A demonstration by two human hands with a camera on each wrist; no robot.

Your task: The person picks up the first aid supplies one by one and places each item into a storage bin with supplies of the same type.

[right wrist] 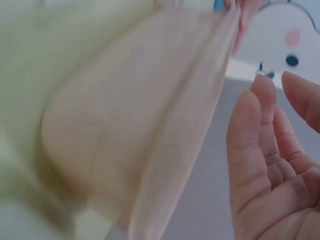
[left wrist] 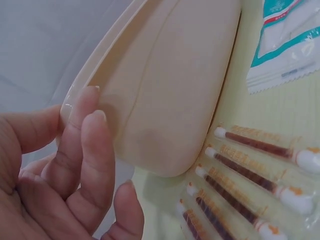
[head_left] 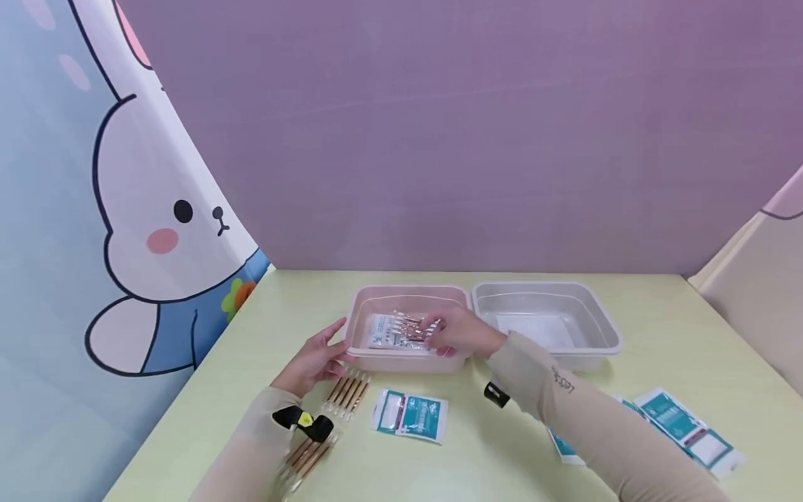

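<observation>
My left hand (head_left: 316, 359) grips the left rim of the pink plastic basin (head_left: 401, 361), also close up in the left wrist view. Over the right part of that basin is my right hand (head_left: 463, 331), fingers loosely bent; the right wrist view shows a gap between thumb and fingertips with nothing in it. Inside the basin, a clear pack of brown-tubed cotton swabs (head_left: 410, 326) lies right by the right fingertips, on a white printed packet (head_left: 380, 330). Two more swab packs, a nearer one (head_left: 307, 460) and a farther one (head_left: 348, 394), lie beside my left hand.
A whitish-grey basin (head_left: 599, 328) stands against the pink one on the right, with a pale packet (head_left: 539, 329) inside. A teal-and-white packet (head_left: 410, 416) lies in front of the pink basin. More such packets (head_left: 684, 427) lie at the right, partly behind my right sleeve.
</observation>
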